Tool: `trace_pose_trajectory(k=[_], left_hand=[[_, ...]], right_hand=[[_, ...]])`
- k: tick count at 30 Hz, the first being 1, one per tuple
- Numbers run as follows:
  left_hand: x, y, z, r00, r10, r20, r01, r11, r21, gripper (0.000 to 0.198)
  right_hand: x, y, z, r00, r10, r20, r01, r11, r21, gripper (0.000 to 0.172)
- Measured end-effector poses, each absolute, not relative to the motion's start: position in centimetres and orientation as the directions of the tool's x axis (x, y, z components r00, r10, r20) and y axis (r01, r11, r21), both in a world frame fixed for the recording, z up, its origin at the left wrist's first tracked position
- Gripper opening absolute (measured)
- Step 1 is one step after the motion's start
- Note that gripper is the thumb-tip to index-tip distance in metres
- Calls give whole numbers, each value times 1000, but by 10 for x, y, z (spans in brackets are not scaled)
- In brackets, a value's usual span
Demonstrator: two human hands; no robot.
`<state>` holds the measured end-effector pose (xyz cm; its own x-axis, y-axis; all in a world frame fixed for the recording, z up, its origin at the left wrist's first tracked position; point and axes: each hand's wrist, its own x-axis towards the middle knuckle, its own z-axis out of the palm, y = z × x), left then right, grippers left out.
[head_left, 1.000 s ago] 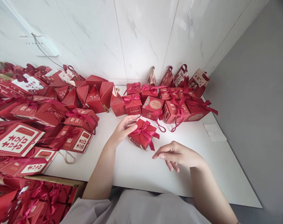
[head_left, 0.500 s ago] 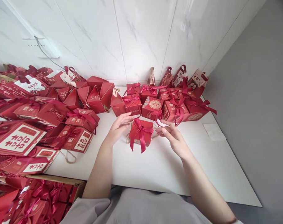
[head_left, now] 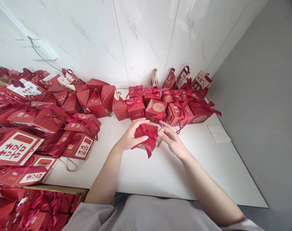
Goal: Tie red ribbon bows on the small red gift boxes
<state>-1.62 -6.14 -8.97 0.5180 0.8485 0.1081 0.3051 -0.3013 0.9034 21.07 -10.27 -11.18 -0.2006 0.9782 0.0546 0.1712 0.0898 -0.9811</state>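
Observation:
A small red gift box (head_left: 150, 129) with a magenta ribbon bow stands on the white table, its top facing me. My left hand (head_left: 130, 137) is at its left side, thumb across the top beside the bow and fingers along the back edge, holding it lightly. At the right corner, my right hand (head_left: 171, 139) has its fingers bent and apart, the tips close to or touching the box. Whether they press on it is hard to see. A twisted gold cord (head_left: 159, 143) shows at the box's right side. The ribbon's tail (head_left: 148, 150) hangs over the front.
Behind stand several ribboned red boxes (head_left: 156, 107) and peaked boxes (head_left: 184, 78) against the marble wall. Many more red boxes (head_left: 80, 146) crowd the left. A carton (head_left: 54, 189) of boxes is at lower left. A white paper (head_left: 219, 133) lies right, near a grey wall.
Both hands have moved inward to the box. My left thumb now lies over its top, and my right fingertips have reached its right corner. The view has shifted slightly.

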Motion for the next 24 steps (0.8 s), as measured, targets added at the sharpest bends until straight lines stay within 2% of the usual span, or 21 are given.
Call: trace_pose_trajectory(k=[5, 10, 18, 24], left_hand=[[-17, -64, -87, 534, 839, 100, 316, -308, 898, 51], [-8, -65, -91, 398, 915, 66, 342, -215, 915, 30], [-6, -61, -98, 380, 925, -14, 352, -131, 927, 13], [-6, -61, -98, 360, 933, 4, 380, -150, 913, 16]], right_hand=[[209, -96, -102, -256, 966, 40, 180, 88, -980, 23], [212, -89, -97, -337, 941, 34, 196, 105, -975, 27], [215, -74, -86, -434, 899, -57, 134, 2, -991, 34], [214, -53, -90, -481, 875, -53, 141, 17, -990, 36]])
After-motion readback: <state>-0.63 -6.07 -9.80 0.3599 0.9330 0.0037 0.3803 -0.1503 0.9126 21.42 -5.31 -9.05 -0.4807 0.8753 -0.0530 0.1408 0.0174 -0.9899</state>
